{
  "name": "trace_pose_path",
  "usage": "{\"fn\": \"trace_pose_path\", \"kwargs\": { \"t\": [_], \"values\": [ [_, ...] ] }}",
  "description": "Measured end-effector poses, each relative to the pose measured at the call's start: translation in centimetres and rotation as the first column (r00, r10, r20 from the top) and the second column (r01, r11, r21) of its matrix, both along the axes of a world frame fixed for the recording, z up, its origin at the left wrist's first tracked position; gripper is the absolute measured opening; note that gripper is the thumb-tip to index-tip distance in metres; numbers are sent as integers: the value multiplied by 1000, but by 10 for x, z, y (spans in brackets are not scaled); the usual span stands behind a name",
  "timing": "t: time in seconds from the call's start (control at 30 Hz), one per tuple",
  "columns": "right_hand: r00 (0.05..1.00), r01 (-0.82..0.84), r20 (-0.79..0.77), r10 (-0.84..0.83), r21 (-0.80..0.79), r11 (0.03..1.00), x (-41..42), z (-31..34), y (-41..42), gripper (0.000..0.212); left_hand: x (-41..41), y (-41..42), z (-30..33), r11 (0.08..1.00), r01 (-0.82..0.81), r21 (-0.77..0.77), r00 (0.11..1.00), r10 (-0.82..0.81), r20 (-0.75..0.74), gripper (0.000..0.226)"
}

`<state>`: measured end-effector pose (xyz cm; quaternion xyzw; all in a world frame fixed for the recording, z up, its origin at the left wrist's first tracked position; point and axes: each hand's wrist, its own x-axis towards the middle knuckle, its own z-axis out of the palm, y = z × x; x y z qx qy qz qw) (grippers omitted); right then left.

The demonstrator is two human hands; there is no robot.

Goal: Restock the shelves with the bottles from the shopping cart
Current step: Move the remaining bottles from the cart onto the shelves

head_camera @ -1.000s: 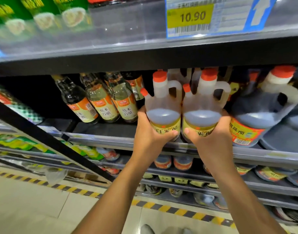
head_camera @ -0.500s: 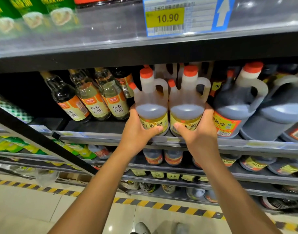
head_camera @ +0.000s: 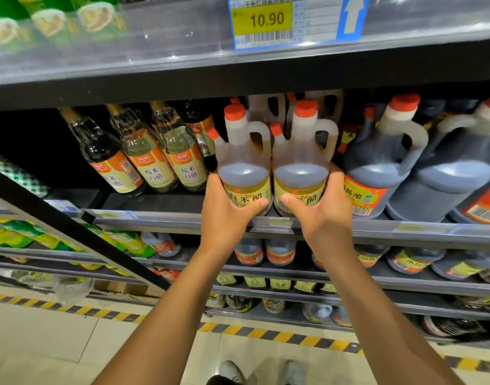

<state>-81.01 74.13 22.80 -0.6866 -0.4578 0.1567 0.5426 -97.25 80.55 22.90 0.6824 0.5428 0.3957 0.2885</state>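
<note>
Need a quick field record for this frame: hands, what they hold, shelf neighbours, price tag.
left hand: wrapped around left jug, thumb across its yellow label
right hand: wrapped around right jug, thumb across its label
jugs: clear liquid, red caps, side by side, upright, bases at the shelf edge
left neighbours: glass bottles with orange labels
right neighbours: dark jugs
price tag: 10.90, on the shelf above

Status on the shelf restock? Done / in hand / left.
Done: more jugs of the same kind already stand behind. In hand: left hand and right hand each grip a clear vinegar jug standing at the shelf's front edge. Left: let go. The cart is out of view, so remaining stock is unknown.
</note>
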Motion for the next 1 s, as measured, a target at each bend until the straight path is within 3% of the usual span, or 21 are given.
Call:
{"fn": "trace_pose_path", "kwargs": {
  "t": [0.3, 0.47, 0.6, 0.77, 1.0],
  "values": [
    [999, -41, -37, 37, -113, 993, 4, 8, -3, 54, 2, -5, 0, 999, 28, 15, 1000, -28, 6, 70],
    [996, -90, -35, 88, -81, 993, 11, 2, -21, 59, 2, -18, -4, 998, 18, 54, 1000, -18, 9, 70],
    [992, -14, -128, 15, 6, 1000, 10, 5, -36, 40, -2, -29, -7, 1000, 0, 19, 1000, 0, 18, 72],
    [979, 133, -172, -113, 109, 985, 15, 13, -47, 23, -9, -35, -3, 999, 7, -44, 995, -2, 102, 58],
    [936, 350, -52, -347, 225, 909, 42, 24, -69, 21, -9, -71, -6, 994, 11, 111, 964, -40, 264, 35]
  ]
}}
